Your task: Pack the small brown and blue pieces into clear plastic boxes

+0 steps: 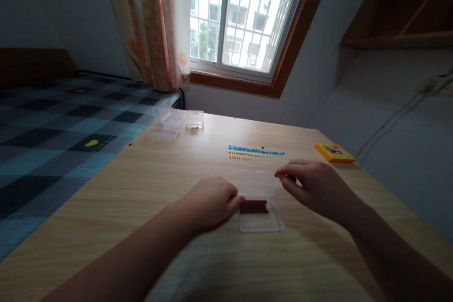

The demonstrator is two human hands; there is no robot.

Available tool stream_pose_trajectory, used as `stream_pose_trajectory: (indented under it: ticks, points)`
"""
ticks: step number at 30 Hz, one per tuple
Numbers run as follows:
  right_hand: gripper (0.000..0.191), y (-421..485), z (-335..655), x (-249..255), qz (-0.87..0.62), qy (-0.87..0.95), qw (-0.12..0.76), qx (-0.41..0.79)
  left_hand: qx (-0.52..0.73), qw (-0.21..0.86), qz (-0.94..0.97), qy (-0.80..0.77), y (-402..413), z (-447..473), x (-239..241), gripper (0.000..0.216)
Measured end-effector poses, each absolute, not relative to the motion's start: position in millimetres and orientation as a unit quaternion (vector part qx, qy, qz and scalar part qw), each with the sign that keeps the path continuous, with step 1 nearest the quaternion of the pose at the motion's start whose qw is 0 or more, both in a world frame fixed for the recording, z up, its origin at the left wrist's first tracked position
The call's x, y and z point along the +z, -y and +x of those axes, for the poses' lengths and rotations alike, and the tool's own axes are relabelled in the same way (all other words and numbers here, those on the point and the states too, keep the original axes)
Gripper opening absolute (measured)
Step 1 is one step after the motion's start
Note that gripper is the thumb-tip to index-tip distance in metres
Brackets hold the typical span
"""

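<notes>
Box (262, 231) of clear plastic, probably light, stiff and slippery, lay open on the worktop (198, 151), best held by its edges; curled left hand (215, 203) touched nine o'clock, bent right hand (309, 188) reached two o'clock, pinches unclear.

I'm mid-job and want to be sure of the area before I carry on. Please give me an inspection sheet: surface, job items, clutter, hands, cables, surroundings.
Surface: wood-grain tabletop, lit by the window.
Job items: clear box, open, with dark reddish-brown strips inside; blue pieces and yellow pieces in rows beyond it.
Clutter: clear containers and a small clear box at far left; orange-yellow case at right.
Left hand: fingertips at the box's left side; exact grip unclear.
Right hand: fingertips at the right edge of the lid; grip unclear.
Cables: one cable along the right wall.
Surroundings: bed at left, curtain ahead, shelf upper right.
</notes>
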State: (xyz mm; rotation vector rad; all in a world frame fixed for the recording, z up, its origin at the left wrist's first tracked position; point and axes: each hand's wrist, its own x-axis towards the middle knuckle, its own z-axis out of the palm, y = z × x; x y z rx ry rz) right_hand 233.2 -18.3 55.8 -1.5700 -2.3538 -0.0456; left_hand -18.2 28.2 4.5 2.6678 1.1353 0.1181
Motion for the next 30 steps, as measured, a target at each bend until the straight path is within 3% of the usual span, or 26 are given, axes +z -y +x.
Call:
stream_pose_trajectory:
  ticks: [3,8,15,20,25,30]
  points:
    - [0.024,-11.1,247.6,64.1,-0.583,0.787,0.190,-0.068,0.038,0.129,0.911,-0.389,-28.8,-18.3,5.3,0.046]
    - [0.026,-89.1,266.2,58.6,-0.663,0.744,0.065,-0.051,0.024,0.152,0.907,-0.391,-28.7,-17.6,9.9,0.054]
    - [0.019,-155.7,263.1,33.6,-0.665,0.747,-0.021,0.012,0.024,0.158,0.903,-0.400,-27.4,-18.1,12.4,0.053]
    - [0.027,-165.7,257.5,28.0,-0.676,0.731,-0.077,0.046,0.028,0.156,0.904,-0.397,-26.5,-18.2,12.4,0.051]
    - [0.027,-166.9,250.1,24.3,-0.696,0.711,-0.081,0.053,0.038,0.161,0.905,-0.391,-27.1,-18.8,9.6,0.052]
    - [0.022,-153.8,250.2,35.2,-0.706,0.707,-0.013,0.034,0.036,0.164,0.905,-0.391,-26.9,-18.3,12.3,0.054]
